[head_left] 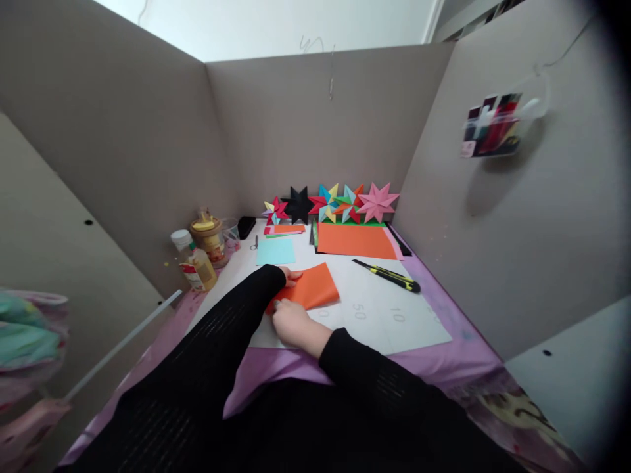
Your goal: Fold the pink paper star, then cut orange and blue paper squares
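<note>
A sheet of orange paper (315,287), which looks folded over, lies at an angle on the white work surface in front of me. My left hand (290,276) rests on its upper left part, fingers stretched out flat on the paper; the sleeve hides some of the hand. At the lower left corner of the sheet, my right hand (292,322) is closed, its fingers curled against the paper's edge. To the right lies a black and yellow utility knife (389,275), blade out, apart from both hands.
Light blue paper (276,251) and small scissors (255,244) lie behind my left hand. A stack topped with orange sheets (357,240) is further back. Folded paper stars (298,205) stand along the rear panel. A glue bottle (198,268) and jar (211,238) stand left.
</note>
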The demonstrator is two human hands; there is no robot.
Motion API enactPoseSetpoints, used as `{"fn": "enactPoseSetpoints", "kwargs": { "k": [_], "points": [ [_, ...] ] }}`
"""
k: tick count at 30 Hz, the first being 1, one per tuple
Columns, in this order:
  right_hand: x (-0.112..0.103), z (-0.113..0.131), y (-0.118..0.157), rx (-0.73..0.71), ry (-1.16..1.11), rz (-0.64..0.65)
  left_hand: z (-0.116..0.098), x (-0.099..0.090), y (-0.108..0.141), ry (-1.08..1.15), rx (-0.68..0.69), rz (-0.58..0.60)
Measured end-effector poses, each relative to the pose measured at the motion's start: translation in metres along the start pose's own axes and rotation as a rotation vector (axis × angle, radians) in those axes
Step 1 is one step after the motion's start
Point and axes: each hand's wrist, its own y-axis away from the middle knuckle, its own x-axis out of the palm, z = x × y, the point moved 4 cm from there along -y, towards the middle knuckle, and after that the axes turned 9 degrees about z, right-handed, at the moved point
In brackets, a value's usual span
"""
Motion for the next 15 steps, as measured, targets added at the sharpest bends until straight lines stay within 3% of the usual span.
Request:
{"fn": "enactPoseSetpoints", "kwargs": {
  "k": [5, 15],
  "points": [
    [0.005, 0.009, -0.003, -0.018, -0.026, -0.046, -0.005, 0.010, 0.011, -0.157, 0.026, 0.001],
    [0.005, 0.000, 0.024, 0.084, -0.116, -0.153, -0.002, 0.027, 0.046, -0.238, 0.169, -0.290]
  ]
}}
